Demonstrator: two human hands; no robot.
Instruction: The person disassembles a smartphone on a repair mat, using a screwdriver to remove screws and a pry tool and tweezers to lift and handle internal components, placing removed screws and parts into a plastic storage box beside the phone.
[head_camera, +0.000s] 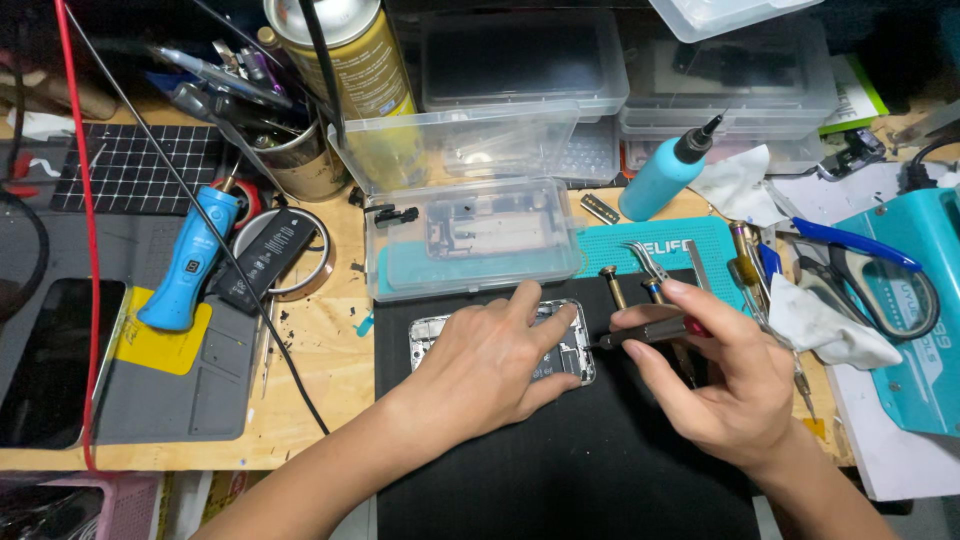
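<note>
An opened phone frame (572, 357) lies on a black work mat (600, 460). My left hand (490, 365) rests flat on it, fingers spread, covering most of it. My right hand (725, 375) pinches a small dark screwdriver (645, 333) whose tip points left at the phone's right edge. Curved tweezers (645, 260) and other screwdrivers (612, 285) lie just behind my right hand.
A clear plastic parts box (470, 238) sits behind the phone, with more clear boxes (520, 60) stacked further back. A blue squeeze bottle (665, 175), spray can (350, 55), blue electric tool (190, 260), tape roll (300, 275), dark tablet (45, 360) and teal machine (915, 310) surround the mat.
</note>
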